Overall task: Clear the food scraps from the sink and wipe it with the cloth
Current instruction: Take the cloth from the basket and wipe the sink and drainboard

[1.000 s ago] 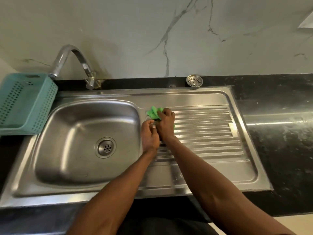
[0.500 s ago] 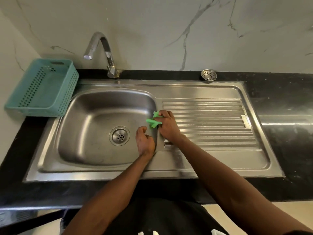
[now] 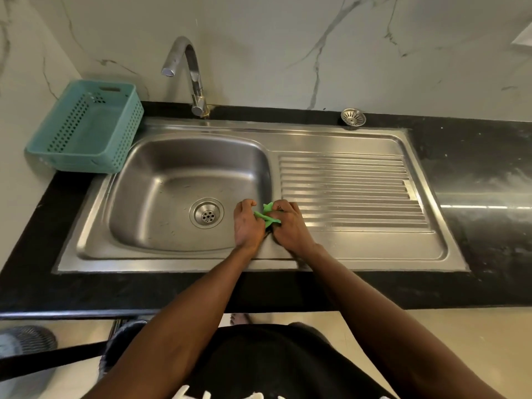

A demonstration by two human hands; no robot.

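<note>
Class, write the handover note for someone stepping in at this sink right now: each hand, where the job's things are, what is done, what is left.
Left hand and right hand both grip the green cloth, bunched between them over the ridge between basin and drainboard.
Sink: no large scraps visible; small specks remain on the basin floor.
Loose strainer sits on the counter behind the sink.
Left: wipe the basin and drainboard; replacing the strainer looks likely.

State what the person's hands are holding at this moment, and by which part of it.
Both hands hold a small green cloth between them: the left hand grips its left end, the right hand its right side, above the sink's basin edge.
</note>
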